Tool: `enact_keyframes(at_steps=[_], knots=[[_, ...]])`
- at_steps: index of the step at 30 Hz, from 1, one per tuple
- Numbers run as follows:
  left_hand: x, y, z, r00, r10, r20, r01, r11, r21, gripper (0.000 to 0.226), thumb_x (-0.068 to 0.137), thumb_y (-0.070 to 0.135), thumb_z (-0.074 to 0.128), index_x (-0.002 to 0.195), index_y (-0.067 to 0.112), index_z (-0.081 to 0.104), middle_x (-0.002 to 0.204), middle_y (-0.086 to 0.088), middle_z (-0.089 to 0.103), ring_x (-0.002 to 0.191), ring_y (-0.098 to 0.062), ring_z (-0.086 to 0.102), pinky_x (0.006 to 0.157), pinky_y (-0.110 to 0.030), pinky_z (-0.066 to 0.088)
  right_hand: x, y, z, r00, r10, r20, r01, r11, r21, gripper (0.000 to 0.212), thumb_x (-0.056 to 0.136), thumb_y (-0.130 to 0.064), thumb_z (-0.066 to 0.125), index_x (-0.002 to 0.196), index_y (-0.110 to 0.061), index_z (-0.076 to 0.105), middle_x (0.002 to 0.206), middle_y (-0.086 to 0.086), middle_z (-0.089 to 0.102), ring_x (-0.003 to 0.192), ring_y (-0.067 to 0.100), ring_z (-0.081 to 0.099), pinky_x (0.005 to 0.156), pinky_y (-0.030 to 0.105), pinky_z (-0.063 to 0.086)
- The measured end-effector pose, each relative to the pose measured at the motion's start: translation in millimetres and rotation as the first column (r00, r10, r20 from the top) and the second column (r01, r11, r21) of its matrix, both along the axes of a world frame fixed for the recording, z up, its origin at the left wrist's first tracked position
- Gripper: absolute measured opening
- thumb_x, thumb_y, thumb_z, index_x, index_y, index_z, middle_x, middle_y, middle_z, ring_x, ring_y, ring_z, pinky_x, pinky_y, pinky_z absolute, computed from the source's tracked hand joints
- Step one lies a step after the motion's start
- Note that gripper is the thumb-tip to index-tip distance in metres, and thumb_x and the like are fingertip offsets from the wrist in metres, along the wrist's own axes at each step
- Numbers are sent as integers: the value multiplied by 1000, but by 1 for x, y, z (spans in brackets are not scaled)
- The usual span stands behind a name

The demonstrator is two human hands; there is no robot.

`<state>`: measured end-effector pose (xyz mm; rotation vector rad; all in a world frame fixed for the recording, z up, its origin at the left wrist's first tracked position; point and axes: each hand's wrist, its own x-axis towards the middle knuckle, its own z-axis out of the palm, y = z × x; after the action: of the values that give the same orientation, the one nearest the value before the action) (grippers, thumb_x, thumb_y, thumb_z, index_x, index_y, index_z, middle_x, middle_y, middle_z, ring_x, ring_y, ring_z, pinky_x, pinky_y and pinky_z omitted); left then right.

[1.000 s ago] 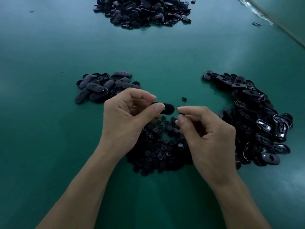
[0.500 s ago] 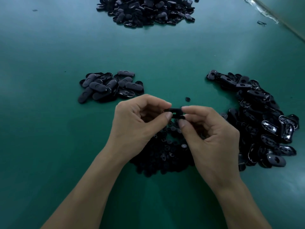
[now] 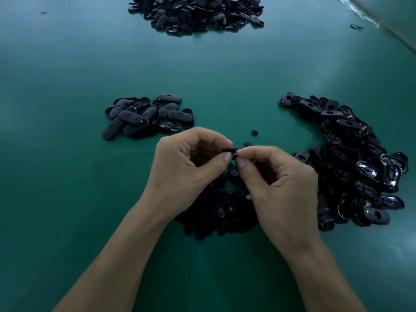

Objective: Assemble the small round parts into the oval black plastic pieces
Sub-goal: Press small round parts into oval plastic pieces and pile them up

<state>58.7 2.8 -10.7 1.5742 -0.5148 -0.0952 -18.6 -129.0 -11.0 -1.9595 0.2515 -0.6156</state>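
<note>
Black oval piece (image 3: 229, 150) is being pinched by both hands over the round-parts heap (image 3: 225, 213): left hand (image 3: 184, 170) steadying, right hand (image 3: 279, 188) apparently pressing one in.

Green desk (image 3: 67, 199) carries four black heaps: far pile (image 3: 195, 12), left pile (image 3: 135, 115) and right pile (image 3: 360, 158) of oval pieces, round parts (image 3: 220, 212) nearest. One loose part (image 3: 254, 132) lies apart.

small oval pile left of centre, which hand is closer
Left. The left hand sits just below and right of the small oval pile; the right hand is farther right.
</note>
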Motion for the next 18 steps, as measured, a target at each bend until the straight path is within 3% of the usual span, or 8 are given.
enact_keyframes(at_steps=[4, 9, 13, 18], knots=[[-1, -1, 0, 1000, -3, 7, 3, 1000, 5, 20, 78, 2, 74, 84, 20, 70, 84, -1, 75, 71, -5, 68, 70, -18, 55, 1, 2, 3, 1000, 12, -5, -12, 1000, 23, 16, 90, -17, 70, 89, -32, 69, 81, -17, 70, 73, 6, 68, 60, 21, 56], [-1, 0, 0, 1000, -18, 18, 18, 1000, 6, 21, 78, 0, 74, 85, 20, 70, 84, -1, 75, 71, -4, 68, 69, -16, 53, 0, 2, 4, 1000, -17, -12, 17, 999, 29, 21, 90, -14, 73, 86, -34, 69, 77, -18, 71, 71, 8, 68, 56, 32, 59], [-1, 0, -1, 1000, -18, 17, 18, 1000, -3, 23, 76, -2, 74, 85, 19, 70, 84, -3, 75, 71, -7, 69, 70, -19, 55, 1, 6, 6, 1000, -24, -2, 24, 1000, 7, 22, 88, -14, 73, 85, -35, 69, 78, -18, 72, 69, 4, 69, 60, 18, 54], [0, 2, -1, 1000, -13, 5, 13, 1000, -10, 25, 75, -2, 75, 85, 21, 69, 83, -5, 75, 72, -13, 70, 71, -23, 57, 0, 12, 7, 999, -53, 7, 53, 998, -27, 16, 88, -7, 73, 90, -23, 76, 79, -21, 71, 71, -2, 68, 65, 6, 49]])
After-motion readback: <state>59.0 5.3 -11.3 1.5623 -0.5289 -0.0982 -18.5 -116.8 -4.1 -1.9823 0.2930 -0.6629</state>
